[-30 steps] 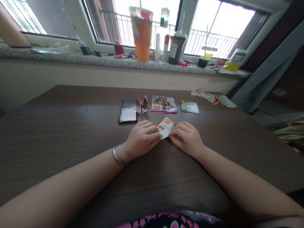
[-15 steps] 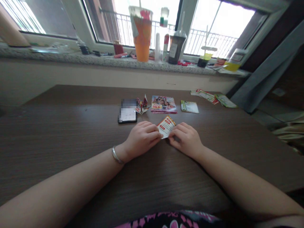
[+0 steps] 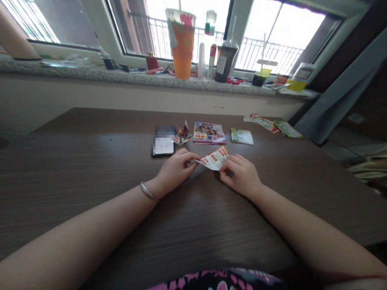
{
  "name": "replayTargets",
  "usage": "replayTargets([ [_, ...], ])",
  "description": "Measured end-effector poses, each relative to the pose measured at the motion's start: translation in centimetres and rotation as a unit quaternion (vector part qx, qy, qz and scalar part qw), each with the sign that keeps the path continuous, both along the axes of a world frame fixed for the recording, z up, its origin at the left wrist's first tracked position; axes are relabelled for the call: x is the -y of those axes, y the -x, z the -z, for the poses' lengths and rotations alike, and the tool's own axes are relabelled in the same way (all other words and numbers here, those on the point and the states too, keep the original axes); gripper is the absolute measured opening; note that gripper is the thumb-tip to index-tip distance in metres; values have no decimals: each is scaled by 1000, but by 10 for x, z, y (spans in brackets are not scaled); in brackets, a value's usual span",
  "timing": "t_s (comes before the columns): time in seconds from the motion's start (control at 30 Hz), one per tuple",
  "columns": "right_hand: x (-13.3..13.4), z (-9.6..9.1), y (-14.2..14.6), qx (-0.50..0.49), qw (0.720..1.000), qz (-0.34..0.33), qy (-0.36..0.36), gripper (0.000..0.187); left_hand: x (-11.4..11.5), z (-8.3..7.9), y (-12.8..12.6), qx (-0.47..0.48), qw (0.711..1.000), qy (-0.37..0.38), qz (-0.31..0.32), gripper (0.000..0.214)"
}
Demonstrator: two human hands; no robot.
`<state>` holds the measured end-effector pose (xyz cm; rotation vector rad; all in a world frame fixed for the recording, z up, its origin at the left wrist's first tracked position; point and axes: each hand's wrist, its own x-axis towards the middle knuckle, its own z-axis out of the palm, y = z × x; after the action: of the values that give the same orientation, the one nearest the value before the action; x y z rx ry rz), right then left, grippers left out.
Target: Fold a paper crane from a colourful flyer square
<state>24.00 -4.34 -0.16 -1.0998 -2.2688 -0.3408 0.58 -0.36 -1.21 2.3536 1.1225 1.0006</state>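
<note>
Pinching the left corner of a printed paper (image 3: 215, 158) between thumb and fingers, the left hand (image 3: 176, 169) rests toward the left of the scene; the right hand (image 3: 242, 175) has its thumb and bent fingers closed on the paper's right side, by the near edge; the paper lies between the two hands, slanting up to the far right, white with red labels and a yellow-orange strip along its far right edge; whether its underside touches the desk (image 3: 90, 173) cannot be told; a silver bangle (image 3: 147, 191) circles the left wrist.

Just beyond the left hand lies a phone (image 3: 163, 148), its screen lit and partly blurred out; a folded paper figure (image 3: 181, 136) with upright points stands at the phone's right edge; to the right of that, on the far side of the held paper, is a stack of colourful flyers (image 3: 209, 133), then a smaller stack of green-and-white papers (image 3: 242, 136); farther off at the far right are red-and-green strips (image 3: 263, 123) and a green leaflet (image 3: 287, 129); on the windowsill (image 3: 127, 76) beyond, a tall orange cup (image 3: 182, 54) stands left of a dark lidded cup (image 3: 223, 62).
</note>
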Motion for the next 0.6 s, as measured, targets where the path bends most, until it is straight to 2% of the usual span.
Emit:
replayTargets([
  [0.17,-2,2,-2,12,1000,11,21,9,4,-6,-3,78,992,99,9,16],
  [0.27,-3,4,-3,22,999,4,30,9,6,-10,-4,95,985,142,9,15],
  [0.43,-4,3,-3,29,999,-34,29,13,4,-7,-6,119,984,128,-21,15],
  [0.5,-4,2,-4,16,999,-34,20,12,3,-5,-6,124,986,105,-37,12],
  [0.6,-3,1,-3,-13,1000,-21,-15,7,4,-4,-4,113,991,51,-49,21],
])
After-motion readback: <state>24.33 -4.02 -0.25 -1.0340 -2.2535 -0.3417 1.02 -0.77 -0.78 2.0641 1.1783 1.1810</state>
